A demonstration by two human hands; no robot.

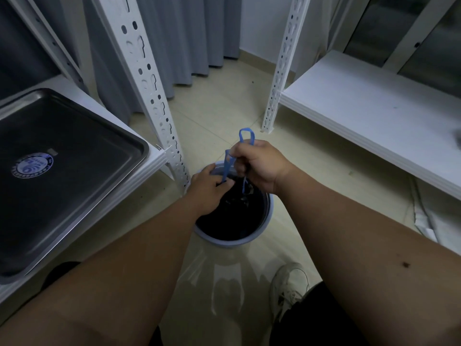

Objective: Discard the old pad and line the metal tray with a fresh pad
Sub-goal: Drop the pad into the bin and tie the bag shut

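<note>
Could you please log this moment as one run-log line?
left hand: holds blue drawstring | right hand: pulls other loop | bin: black bag | metal tray: unlined, on shelf

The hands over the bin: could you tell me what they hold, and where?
Both hands grip blue drawstring loops of the black bag lining the bin.

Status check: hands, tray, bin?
Both hands on blue drawstrings: right hand grips, left hand pinches, over bin. Metal tray bare, no pad. Nothing blocking.
</note>
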